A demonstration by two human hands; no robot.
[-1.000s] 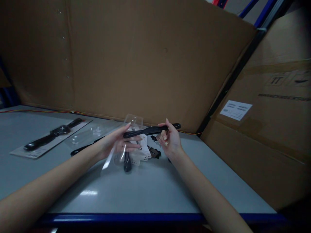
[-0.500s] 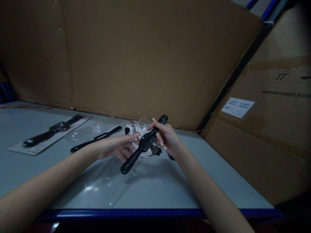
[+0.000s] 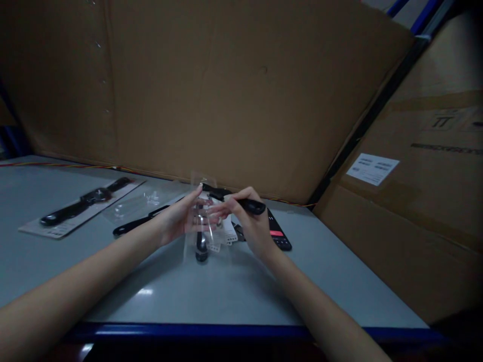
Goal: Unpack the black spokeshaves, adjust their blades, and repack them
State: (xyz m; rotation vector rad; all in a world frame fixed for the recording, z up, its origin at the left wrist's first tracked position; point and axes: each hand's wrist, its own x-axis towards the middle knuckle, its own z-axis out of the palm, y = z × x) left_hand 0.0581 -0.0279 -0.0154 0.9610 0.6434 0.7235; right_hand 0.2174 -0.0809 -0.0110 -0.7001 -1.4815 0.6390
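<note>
A black spokeshave (image 3: 252, 205) is in my right hand (image 3: 251, 218), pinched between thumb and fingers. It lies nearly level, its far end pointing left toward my left hand (image 3: 190, 213). My left hand holds a clear plastic blister shell (image 3: 204, 177) upright between thumb and fingers. A black handle (image 3: 202, 247) shows at the lower part of the shell; whether it is inside or behind cannot be made out. White printed cards (image 3: 229, 230) and a dark flat metal piece (image 3: 238, 231) lie behind the hands, partly hidden.
At left a packaged black spokeshave (image 3: 86, 201) lies on its card. Beside it are another clear shell (image 3: 145, 201) and a loose black tool (image 3: 132, 226), partly behind my left arm. A phone (image 3: 281, 234) lies at right. Cardboard (image 3: 226, 100) walls the back; a carton (image 3: 407, 211) stands right.
The spokeshave has swung from a steep slant to nearly level, my right fingers now around its near handle. The clear shell has been raised upright in my left hand. More of the phone shows.
</note>
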